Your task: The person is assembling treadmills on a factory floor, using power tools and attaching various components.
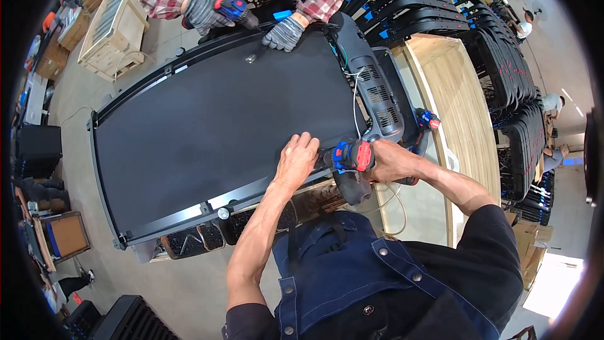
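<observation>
A large black treadmill deck point(207, 132) lies flat in front of me, its grey motor housing point(371, 88) at the right end. My right hand point(393, 160) grips a red, blue and black power screwdriver point(352, 160) pointed at the deck's near edge. My left hand point(296, 157) rests on that edge beside the tool's tip, fingers spread. Across the deck, a co-worker in a plaid shirt and grey gloves holds a second power screwdriver point(234, 7) with one gloved hand point(204, 14); the other gloved hand point(284, 33) presses on the far edge.
A light wooden board point(456, 107) lies right of the deck. Stacks of black frames point(503, 63) fill the back right. A wooden crate point(116, 25) stands at the back left and a cardboard box point(66, 234) on the floor at left. Another red and blue tool point(429, 119) sits by the motor housing.
</observation>
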Motion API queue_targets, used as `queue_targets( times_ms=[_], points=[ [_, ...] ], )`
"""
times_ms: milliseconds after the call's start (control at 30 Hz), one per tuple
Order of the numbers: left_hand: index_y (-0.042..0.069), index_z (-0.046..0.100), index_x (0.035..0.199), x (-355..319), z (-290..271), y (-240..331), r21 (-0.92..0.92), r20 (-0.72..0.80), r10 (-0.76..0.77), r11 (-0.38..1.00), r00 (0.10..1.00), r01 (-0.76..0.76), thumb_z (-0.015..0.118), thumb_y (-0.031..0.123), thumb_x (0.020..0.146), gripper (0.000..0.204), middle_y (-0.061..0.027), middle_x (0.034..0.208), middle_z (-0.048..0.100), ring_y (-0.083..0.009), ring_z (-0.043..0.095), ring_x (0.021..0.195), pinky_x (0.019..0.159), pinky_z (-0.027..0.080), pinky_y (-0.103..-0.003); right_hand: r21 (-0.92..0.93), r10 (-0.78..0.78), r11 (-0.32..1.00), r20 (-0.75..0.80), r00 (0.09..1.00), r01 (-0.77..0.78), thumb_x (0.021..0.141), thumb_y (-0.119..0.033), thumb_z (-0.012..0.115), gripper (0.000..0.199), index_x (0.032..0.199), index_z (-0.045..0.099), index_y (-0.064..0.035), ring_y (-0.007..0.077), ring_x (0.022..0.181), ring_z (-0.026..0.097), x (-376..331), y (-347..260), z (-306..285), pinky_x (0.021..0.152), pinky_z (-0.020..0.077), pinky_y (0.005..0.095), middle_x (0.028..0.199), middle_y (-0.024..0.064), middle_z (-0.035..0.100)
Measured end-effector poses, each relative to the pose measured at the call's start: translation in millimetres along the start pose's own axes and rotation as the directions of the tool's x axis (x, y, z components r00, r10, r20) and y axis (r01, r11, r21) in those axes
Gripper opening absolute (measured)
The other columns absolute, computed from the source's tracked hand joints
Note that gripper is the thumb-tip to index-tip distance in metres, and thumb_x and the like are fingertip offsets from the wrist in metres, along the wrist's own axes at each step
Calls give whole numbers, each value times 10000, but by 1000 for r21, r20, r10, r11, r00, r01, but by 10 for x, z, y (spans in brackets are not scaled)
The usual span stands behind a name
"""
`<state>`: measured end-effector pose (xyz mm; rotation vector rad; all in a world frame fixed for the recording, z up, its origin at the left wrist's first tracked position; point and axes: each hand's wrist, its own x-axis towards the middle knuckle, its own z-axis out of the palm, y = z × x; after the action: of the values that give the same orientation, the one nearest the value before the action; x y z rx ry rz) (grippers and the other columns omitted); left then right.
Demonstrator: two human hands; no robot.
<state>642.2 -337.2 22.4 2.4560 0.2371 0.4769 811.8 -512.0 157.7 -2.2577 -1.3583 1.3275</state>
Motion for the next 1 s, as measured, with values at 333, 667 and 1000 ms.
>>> queue_targets(
  times_ms=[333, 667, 1000],
  points=[
    [42, 560, 903, -6, 48, -52, -31, 35, 30, 999, 999, -28, 653, 4, 776, 162, -124, 953, 532, -328, 570, 933, 805, 538, -447, -323, 60, 944, -44, 997, -71, 697, -109, 744, 221, 868, 664, 6, 428, 794, 679, 124, -480, -71, 726, 541, 487, 754, 228, 679],
    [25, 612, 1002, -276, -96, 167, 37, -205, 36, 999, 978, -29, 629, 8, 799, 205, -134, 996, 556, -322, 571, 939, 772, 513, -442, -445, 214, 877, 25, 977, -180, 745, -139, 700, 265, 971, 705, -2, 421, 958, 695, 177, -704, 4, 833, 550, 494, 890, 240, 719],
    [97, 564, 1120, -2585, 1753, -258, 282, 102, -775, 624, 624, 729, 661, 149, 885, 259, -212, 1118, 601, -412, 657, 1004, 773, 589, -495, -399, -292, 878, -3, 956, 267, 636, -36, 672, 503, 1135, 655, 21, 447, 920, 662, -63, -297, -47, 794, 531, 503, 911, 242, 702]
  ],
)
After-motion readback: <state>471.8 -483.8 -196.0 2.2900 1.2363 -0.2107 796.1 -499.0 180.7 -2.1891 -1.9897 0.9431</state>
